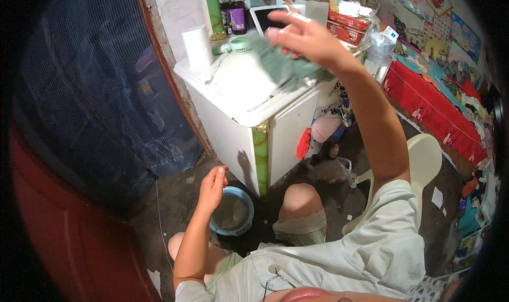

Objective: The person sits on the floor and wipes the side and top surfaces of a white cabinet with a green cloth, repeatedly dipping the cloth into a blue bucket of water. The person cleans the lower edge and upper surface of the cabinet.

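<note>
My right hand (304,37) is stretched out over a white cabinet top (238,89), thumb and forefinger extended. Just beneath it a grey-green cloth (278,61) is blurred by motion; whether the curled fingers grip it cannot be made out. Low in front of me, my left hand (213,186) is loosely closed with nothing visible in it. It overlaps the rim of a light blue basin (249,222), which stands on the floor and holds murky water or something grey.
On the cabinet are a white paper roll (197,47), a small green fan (239,44), dark bottles (237,14), a white-framed tablet-like object (258,20) and a red basket (346,26). A cream plastic chair (423,159) is at right, a dark blue curtain (87,83) at left.
</note>
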`<state>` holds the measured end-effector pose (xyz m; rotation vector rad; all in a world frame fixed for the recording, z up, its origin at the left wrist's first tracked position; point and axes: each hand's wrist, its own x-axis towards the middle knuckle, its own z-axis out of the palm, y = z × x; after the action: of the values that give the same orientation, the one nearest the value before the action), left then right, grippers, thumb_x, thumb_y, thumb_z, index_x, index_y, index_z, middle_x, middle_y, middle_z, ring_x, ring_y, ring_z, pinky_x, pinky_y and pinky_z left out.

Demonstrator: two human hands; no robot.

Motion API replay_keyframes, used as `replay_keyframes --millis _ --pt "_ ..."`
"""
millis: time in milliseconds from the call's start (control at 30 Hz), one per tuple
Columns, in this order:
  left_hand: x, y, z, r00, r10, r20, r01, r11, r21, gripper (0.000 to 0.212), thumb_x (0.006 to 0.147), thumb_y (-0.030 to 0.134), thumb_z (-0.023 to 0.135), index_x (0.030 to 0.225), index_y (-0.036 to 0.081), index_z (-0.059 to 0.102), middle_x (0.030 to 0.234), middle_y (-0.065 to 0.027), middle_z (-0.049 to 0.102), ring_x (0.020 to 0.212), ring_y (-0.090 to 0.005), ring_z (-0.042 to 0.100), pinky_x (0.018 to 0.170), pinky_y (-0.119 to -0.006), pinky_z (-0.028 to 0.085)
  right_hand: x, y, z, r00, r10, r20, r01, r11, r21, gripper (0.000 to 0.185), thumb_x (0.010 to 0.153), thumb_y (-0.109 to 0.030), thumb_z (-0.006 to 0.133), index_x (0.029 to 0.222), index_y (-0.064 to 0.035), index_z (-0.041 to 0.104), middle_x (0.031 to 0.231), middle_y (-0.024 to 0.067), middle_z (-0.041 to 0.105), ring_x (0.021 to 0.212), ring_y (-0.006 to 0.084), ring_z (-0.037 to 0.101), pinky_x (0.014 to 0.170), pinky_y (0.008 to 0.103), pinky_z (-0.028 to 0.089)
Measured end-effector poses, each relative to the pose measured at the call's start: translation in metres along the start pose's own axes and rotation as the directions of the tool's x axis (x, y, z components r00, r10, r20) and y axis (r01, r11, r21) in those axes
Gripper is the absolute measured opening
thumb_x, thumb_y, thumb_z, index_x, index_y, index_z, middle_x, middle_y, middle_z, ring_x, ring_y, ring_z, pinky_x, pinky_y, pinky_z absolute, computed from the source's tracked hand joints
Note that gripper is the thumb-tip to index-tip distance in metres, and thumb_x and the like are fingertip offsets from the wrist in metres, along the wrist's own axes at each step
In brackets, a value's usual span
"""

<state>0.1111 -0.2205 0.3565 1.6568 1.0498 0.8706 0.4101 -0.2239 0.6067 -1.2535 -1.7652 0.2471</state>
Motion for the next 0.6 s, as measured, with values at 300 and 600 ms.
replay_keyframes --millis 300,600 --pt "0.124 0.088 -0.050 0.736 0.634 -0.239 -0.493 0.743 0.452 0.018 0.082 0.016 0.059 0.088 -0.001 0.059 0.082 -0.0116 0.055 0.073 -0.0237 0.055 0.066 -0.031 0.044 0.003 0.062 0.062 0.735 -0.189 0.651 0.507 0.791 -0.342 0.046 0.086 -0.041 0.046 0.130 -0.0279 0.044 0.143 0.0082 0.028 0.130 0.0350 0.026 0.102 0.0572 0.018" --pt "0.231 0.151 -0.058 0.902 0.415 0.115 -0.340 0.522 0.782 0.025 0.074 0.021 0.063 0.094 0.006 0.062 0.086 -0.0119 0.062 0.079 -0.0298 0.060 0.069 -0.037 0.047 0.050 0.064 0.037 0.558 -0.190 0.808 0.550 0.814 -0.188 0.048 0.080 -0.032 0.060 0.126 -0.0238 0.049 0.138 0.0064 0.038 0.131 0.0312 0.026 0.105 0.0537 0.015"
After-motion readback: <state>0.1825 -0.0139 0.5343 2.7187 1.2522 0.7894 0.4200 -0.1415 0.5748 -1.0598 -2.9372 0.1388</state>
